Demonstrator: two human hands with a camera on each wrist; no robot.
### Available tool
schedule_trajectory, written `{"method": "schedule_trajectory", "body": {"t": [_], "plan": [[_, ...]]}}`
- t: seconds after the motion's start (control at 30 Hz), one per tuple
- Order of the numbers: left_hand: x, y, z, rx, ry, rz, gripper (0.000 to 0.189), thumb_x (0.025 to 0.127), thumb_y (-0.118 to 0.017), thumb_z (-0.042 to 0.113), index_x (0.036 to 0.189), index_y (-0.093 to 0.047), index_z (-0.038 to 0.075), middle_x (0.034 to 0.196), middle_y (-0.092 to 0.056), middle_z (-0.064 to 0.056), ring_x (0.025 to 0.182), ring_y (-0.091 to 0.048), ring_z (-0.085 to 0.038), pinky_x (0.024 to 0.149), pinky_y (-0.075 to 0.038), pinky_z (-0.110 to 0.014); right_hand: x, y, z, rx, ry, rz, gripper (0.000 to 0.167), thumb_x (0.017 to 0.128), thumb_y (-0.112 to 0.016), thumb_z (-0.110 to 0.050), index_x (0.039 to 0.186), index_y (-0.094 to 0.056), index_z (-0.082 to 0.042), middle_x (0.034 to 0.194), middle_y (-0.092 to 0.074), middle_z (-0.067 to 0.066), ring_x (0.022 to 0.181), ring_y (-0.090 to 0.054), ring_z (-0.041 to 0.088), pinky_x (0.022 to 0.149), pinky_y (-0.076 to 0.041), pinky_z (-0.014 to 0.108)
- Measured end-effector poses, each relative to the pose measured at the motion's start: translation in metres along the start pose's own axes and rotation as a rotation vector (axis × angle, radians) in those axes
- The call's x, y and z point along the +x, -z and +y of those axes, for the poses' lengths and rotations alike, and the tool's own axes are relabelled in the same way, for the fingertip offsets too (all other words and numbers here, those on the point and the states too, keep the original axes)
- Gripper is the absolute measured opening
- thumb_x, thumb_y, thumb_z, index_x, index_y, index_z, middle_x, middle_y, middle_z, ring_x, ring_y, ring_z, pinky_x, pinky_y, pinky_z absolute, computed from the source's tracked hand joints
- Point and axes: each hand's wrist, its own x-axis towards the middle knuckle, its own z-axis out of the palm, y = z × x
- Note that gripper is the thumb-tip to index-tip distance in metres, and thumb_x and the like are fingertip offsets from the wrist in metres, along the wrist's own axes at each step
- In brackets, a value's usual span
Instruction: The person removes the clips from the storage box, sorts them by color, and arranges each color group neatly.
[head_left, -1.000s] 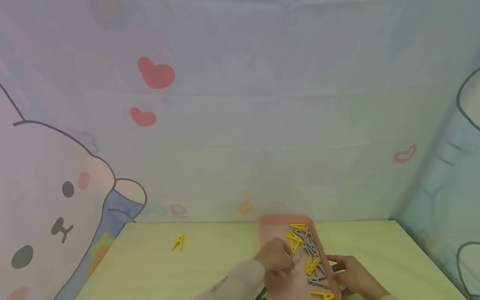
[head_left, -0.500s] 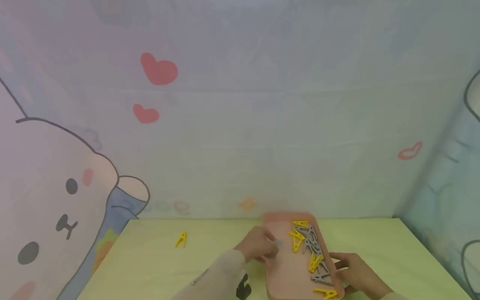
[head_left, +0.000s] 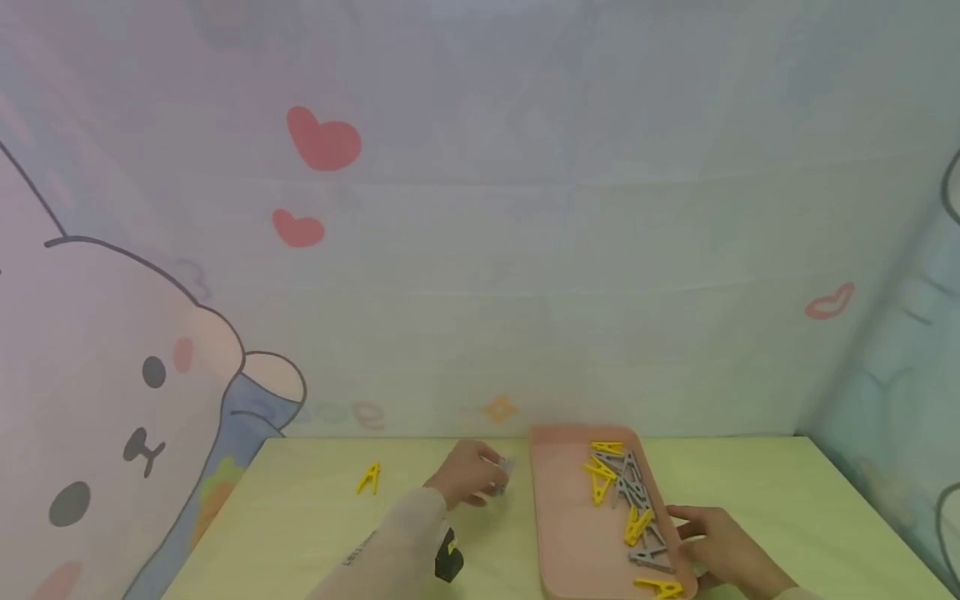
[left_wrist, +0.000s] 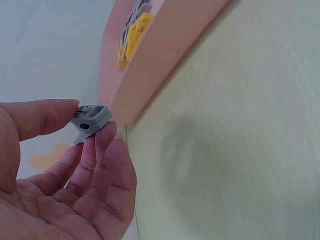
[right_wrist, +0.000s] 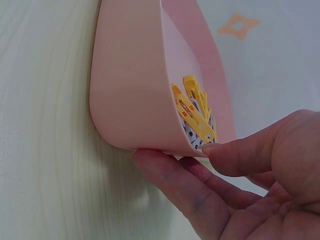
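Observation:
A grey clothespin is pinched between the thumb and fingertips of my left hand, which is above the table just left of the pink tray. Along the tray's right side lie several grey clothespins and yellow clothespins. My right hand grips the tray's right wall; in the right wrist view its thumb lies at the rim and its fingers press the outside. A lone yellow clothespin lies on the table, left of my left hand.
The pale yellow-green table ends at a back edge against a printed cloth backdrop. More cloth hangs at the right side. A dark strap piece with a yellow mark shows at my left wrist.
My left hand has moved left out of the tray, carrying the grey clothespin over the table. My right hand keeps its grip on the tray. The head view has shifted slightly.

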Motion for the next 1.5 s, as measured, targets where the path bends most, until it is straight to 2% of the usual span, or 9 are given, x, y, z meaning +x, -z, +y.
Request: {"method": "schedule_trajectory", "body": {"t": [0.2,0.4,0.57,0.7,0.83,0.97,1.2,1.5], "plan": [[0.002,0.026,-0.016,0.003,0.029,0.081,0.036,0.084,-0.066,0.004,0.117,-0.057,-0.009,0.102,-0.064,-0.02,0.083,-0.067,-0.028,0.07,-0.056,-0.046,0.001,0.0,0.001,0.0,-0.002,-0.001,0.06,0.089,-0.064,0.003,0.143,-0.039,0.013,0.104,-0.066,0.017,0.089,-0.067,0.029,0.067,-0.058,0.044],[0.007,0.047,-0.038,0.032,0.074,0.19,0.034,0.083,-0.067,0.005,0.113,-0.058,-0.008,0.1,-0.065,-0.016,0.08,-0.065,-0.026,0.067,-0.055,-0.044,0.0,-0.001,0.001,0.009,-0.004,0.012,0.06,0.089,-0.064,0.003,0.143,-0.039,0.013,0.102,-0.067,0.015,0.088,-0.067,0.028,0.066,-0.058,0.044],[0.01,0.067,-0.057,0.128,0.077,0.277,0.035,0.083,-0.068,0.008,0.113,-0.06,-0.009,0.099,-0.065,-0.016,0.078,-0.064,-0.024,0.062,-0.056,-0.04,0.0,-0.001,-0.001,0.014,-0.007,0.012,0.06,0.089,-0.064,0.004,0.143,-0.039,0.013,0.102,-0.066,0.016,0.087,-0.067,0.028,0.066,-0.058,0.043],[0.008,0.079,-0.069,0.239,0.074,0.346,0.034,0.083,-0.065,0.008,0.112,-0.061,-0.01,0.096,-0.065,-0.018,0.068,-0.06,-0.022,0.053,-0.052,-0.033,0.001,-0.003,-0.002,0.016,-0.006,0.009,0.06,0.088,-0.062,0.006,0.143,-0.039,0.012,0.103,-0.066,0.016,0.088,-0.067,0.028,0.066,-0.058,0.043],[0.008,0.083,-0.076,0.37,0.091,0.41,0.025,0.083,-0.063,0.01,0.099,-0.062,-0.01,0.082,-0.063,-0.013,0.059,-0.053,-0.02,0.051,-0.046,-0.031,0.001,-0.004,-0.001,0.01,-0.003,0.005,0.06,0.088,-0.062,0.006,0.143,-0.04,0.013,0.104,-0.066,0.016,0.089,-0.067,0.029,0.066,-0.058,0.043],[0.01,0.085,-0.082,0.491,0.082,0.457,0.023,0.088,-0.066,0.016,0.084,-0.061,-0.007,0.074,-0.06,-0.009,0.06,-0.052,-0.02,0.056,-0.047,-0.037,0.0,-0.002,-0.001,0.009,-0.009,0.015,0.061,0.087,-0.062,0.007,0.143,-0.04,0.012,0.103,-0.066,0.016,0.088,-0.067,0.029,0.065,-0.058,0.044],[0.005,0.084,-0.087,0.514,0.111,0.481,0.015,0.084,-0.062,0.0,0.07,-0.061,-0.002,0.063,-0.059,-0.01,0.053,-0.049,-0.022,0.048,-0.043,-0.036,-0.001,0.0,0.001,0.026,0.001,0.004,0.059,0.088,-0.061,0.007,0.143,-0.039,0.012,0.104,-0.065,0.017,0.089,-0.067,0.029,0.066,-0.058,0.045],[0.011,0.084,-0.094,0.542,0.11,0.486,0.017,0.083,-0.057,-0.001,0.066,-0.056,0.001,0.059,-0.054,-0.007,0.05,-0.043,-0.02,0.045,-0.039,-0.034,0.0,0.0,0.002,0.006,-0.005,0.014,0.059,0.088,-0.061,0.007,0.143,-0.039,0.012,0.104,-0.066,0.017,0.089,-0.067,0.03,0.066,-0.058,0.043]]}}
